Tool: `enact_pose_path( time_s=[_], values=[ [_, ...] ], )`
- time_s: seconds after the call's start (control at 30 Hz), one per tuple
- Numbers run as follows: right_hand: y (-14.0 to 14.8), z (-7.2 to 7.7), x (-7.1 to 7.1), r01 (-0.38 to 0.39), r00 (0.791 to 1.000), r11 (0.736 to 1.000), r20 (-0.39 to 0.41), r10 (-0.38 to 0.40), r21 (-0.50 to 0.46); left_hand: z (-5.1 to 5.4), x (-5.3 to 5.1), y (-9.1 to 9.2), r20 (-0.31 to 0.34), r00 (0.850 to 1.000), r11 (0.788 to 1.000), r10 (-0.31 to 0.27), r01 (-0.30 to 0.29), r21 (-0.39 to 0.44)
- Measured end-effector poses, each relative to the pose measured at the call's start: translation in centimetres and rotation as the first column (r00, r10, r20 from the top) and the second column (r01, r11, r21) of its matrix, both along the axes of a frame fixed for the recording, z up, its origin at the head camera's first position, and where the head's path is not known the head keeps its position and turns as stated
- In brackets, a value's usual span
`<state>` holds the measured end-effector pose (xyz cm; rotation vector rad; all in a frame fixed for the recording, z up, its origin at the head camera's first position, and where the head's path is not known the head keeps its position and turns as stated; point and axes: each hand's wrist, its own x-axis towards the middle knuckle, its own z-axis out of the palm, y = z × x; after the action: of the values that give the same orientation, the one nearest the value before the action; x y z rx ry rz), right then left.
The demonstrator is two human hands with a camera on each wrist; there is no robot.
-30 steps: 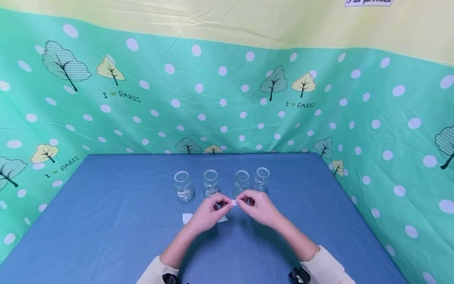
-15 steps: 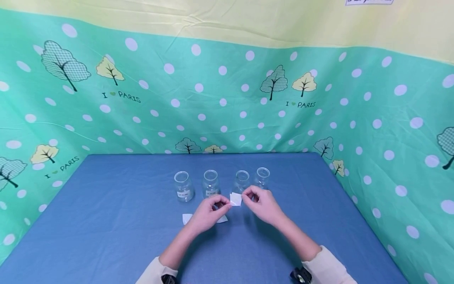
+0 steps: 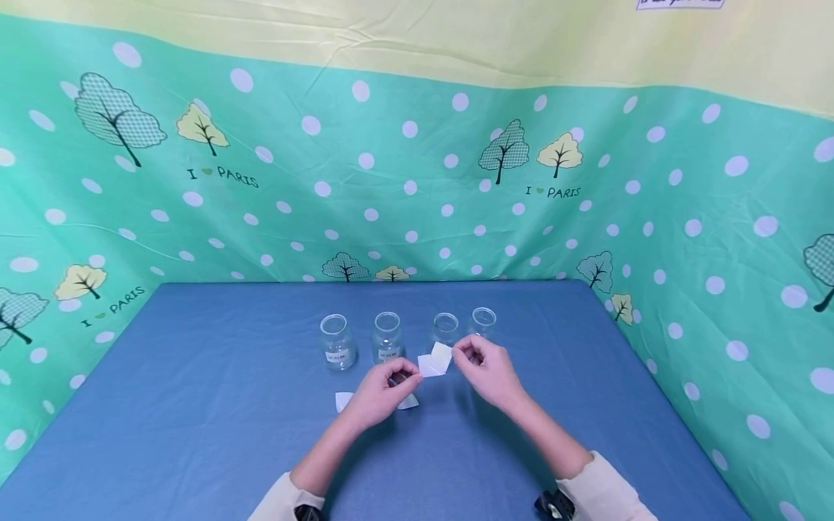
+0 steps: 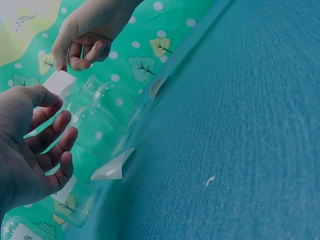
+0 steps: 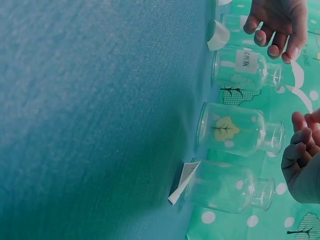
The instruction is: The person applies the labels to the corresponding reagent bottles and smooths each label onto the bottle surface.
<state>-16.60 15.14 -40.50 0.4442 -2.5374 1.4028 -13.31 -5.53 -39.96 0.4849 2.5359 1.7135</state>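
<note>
Between the hands are two joined white pieces, a lower-left one [image 3: 429, 367] and an upper-right one [image 3: 441, 354], spread in a V. My left hand [image 3: 383, 392] pinches the lower-left piece between thumb and index finger; its other fingers are loosely curled in the left wrist view. My right hand [image 3: 490, 373] pinches the edge of the upper-right piece. In the right wrist view two curved white strips [image 5: 298, 76] [image 5: 302, 97] run between the fingertips. Behind the hands stand two unlabelled glass jars [image 3: 446, 327] [image 3: 483, 322], partly hidden.
Two jars with printed white labels [image 3: 338, 356] [image 3: 389, 353] stand to the left. White paper pieces [image 3: 343, 401] [image 3: 407, 402] lie on the blue table [image 3: 215, 405] near my left hand. A tiny white scrap [image 4: 210, 181] shows in the left wrist view. A patterned cloth [image 3: 280, 159] hangs behind.
My right hand has moved up and right, away from my left hand, which has shifted slightly left. The white material between them has spread from a small patch into two parting pieces.
</note>
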Motion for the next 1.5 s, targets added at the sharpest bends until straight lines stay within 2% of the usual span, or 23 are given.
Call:
enact_pose_path(
  time_s=[0.1,0.3,0.43,0.47,0.53,0.6,0.7,0.77,1.0,1.2,1.33,1.5],
  values=[
    [0.0,0.0,-0.1,0.017,1.0,1.0,0.014,-0.017,-0.009,0.3,0.1,-0.1,0.009,1.0,1.0,0.015,-0.016,0.001],
    [0.0,0.1,-0.1,0.047,0.998,0.999,0.035,-0.046,-0.003,0.1,0.1,-0.2,0.007,1.0,1.0,0.022,-0.022,0.012],
    [-0.5,2.0,0.9,0.046,0.998,0.999,0.039,-0.047,0.004,0.1,0.1,-0.2,0.006,1.0,1.0,0.023,-0.023,0.013],
    [-0.6,2.5,1.2,0.046,0.998,0.999,0.041,-0.046,0.006,-0.1,0.1,-0.2,0.006,1.0,1.0,0.022,-0.022,0.012],
    [-0.7,3.3,1.6,0.044,0.998,0.999,0.043,-0.044,0.002,-1.3,-0.5,-0.2,0.009,1.0,1.0,0.026,-0.026,0.011],
    [-0.7,3.5,1.7,0.05,0.998,0.999,0.044,-0.05,0.0,-2.5,-1.0,-0.3,0.007,1.0,1.0,0.022,-0.022,0.012],
    [-0.6,3.4,1.7,0.052,0.998,0.999,0.045,-0.052,0.001,-4.3,-1.7,-0.4,0.005,1.0,1.0,0.009,-0.009,0.017],
    [-0.4,3.1,1.5,0.05,0.998,0.999,0.041,-0.05,0.001,-4.4,-1.6,-0.4,0.002,1.0,1.0,0.0,0.0,0.015],
    [1.0,0.2,0.0,0.064,0.997,0.998,0.03,-0.064,0.004,-4.7,-1.4,0.4,0.021,0.999,0.999,-0.025,0.024,0.029],
    [1.4,-0.3,-0.2,0.051,0.998,0.999,-0.02,-0.052,-0.015,-5.2,-1.5,1.5,0.069,0.995,0.997,-0.066,0.063,0.05],
    [1.5,-0.7,-0.2,0.049,0.996,0.999,-0.068,-0.05,-0.015,-5.4,-1.5,2.4,0.108,0.991,0.996,-0.072,0.067,0.051],
    [1.6,-0.6,-0.2,0.056,0.997,0.998,-0.046,-0.057,-0.015,-5.6,-1.7,3.5,0.137,0.989,0.998,-0.051,0.045,0.044]
  ],
)
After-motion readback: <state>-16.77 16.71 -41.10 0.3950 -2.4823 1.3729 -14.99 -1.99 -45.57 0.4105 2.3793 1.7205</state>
